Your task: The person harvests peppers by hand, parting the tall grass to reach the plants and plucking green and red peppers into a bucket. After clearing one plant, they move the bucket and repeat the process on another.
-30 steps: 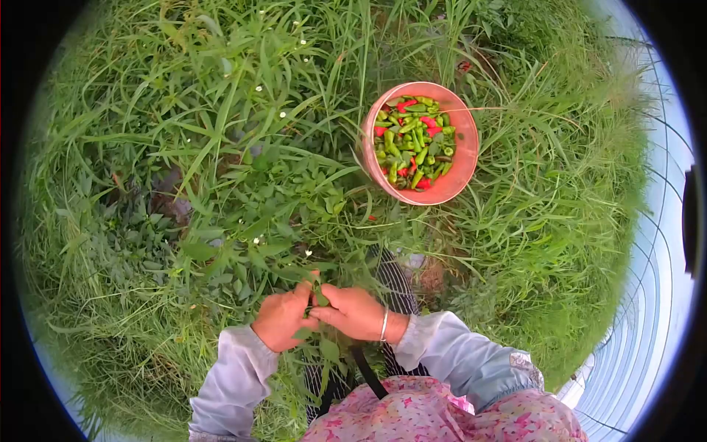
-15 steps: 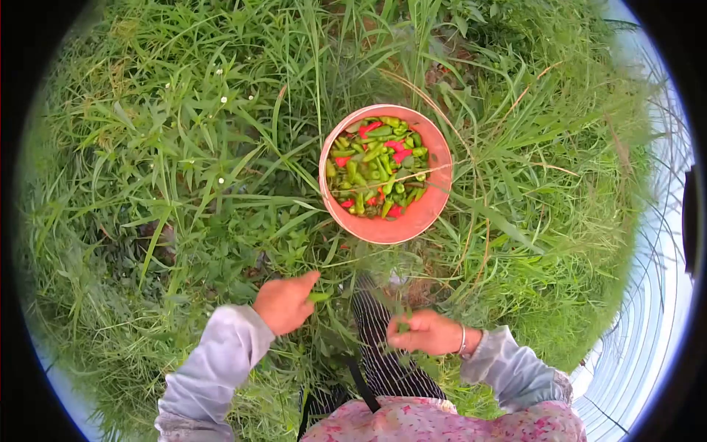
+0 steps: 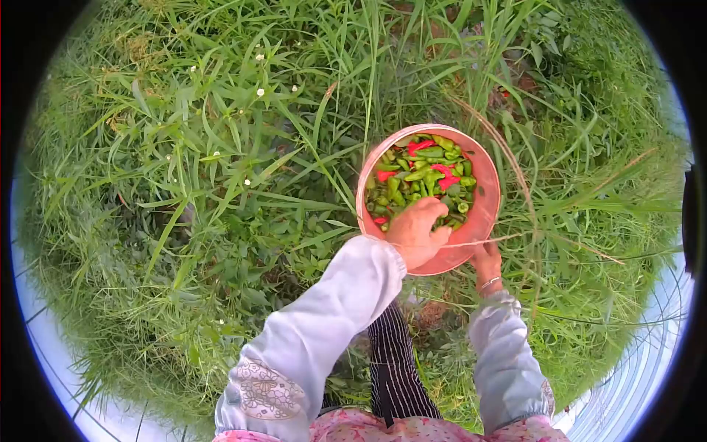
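A round pinkish-orange bucket [image 3: 482, 199] holds many green peppers [image 3: 431, 152] and some red peppers [image 3: 446, 177]. My left hand [image 3: 418, 232] is over the bucket's lower part, fingers curved above the peppers with thumb and forefinger apart; nothing can be seen held in it. At the bucket's lower right rim is my right hand [image 3: 486, 264], its fingers partly hidden behind the bucket wall.
Tall grass and weeds [image 3: 243, 132] surround the bucket. Dry stalks [image 3: 515, 173] arch at its right, and one thin stem crosses its lower part. My striped trouser leg [image 3: 398, 361] is below. Pale sheeting [image 3: 641, 353] lies at the lower right.
My left hand has moved up and right to the bucket, and the green pepper by it is no longer visible there. My right hand has moved up and right to the rim. The bucket appears further right.
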`<state>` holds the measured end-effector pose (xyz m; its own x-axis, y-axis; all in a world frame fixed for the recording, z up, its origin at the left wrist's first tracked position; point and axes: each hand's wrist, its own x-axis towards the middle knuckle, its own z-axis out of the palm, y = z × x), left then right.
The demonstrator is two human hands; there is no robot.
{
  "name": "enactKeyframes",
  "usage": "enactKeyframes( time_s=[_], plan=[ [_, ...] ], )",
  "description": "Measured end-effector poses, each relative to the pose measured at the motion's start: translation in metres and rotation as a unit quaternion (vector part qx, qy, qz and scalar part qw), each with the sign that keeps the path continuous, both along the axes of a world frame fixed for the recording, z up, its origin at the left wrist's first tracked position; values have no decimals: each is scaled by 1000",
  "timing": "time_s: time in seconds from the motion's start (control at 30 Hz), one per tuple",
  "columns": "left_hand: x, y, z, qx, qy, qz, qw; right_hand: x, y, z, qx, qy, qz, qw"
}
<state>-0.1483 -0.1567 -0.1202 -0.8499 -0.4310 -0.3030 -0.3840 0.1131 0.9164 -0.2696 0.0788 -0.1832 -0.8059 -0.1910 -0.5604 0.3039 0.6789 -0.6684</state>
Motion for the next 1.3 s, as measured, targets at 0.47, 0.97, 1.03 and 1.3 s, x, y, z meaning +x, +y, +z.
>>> enactKeyframes(
  time_s=[0.47, 0.97, 1.03, 1.3],
  plan=[
    [91, -211, -223, 17, -225, 333, 916, -36, 8, -57, 11, -81, -23, 996],
    [130, -191, -252, -28, -487, -79, 869, -44, 12, -58, 28, -93, -59, 993],
    [139, -181, -258, -42, -481, -148, 863, -42, 11, -52, 13, -93, -36, 995],
    [181, -150, -214, 39, -376, -206, 902, -42, 10, -49, -19, -116, -7, 993]
  ],
)
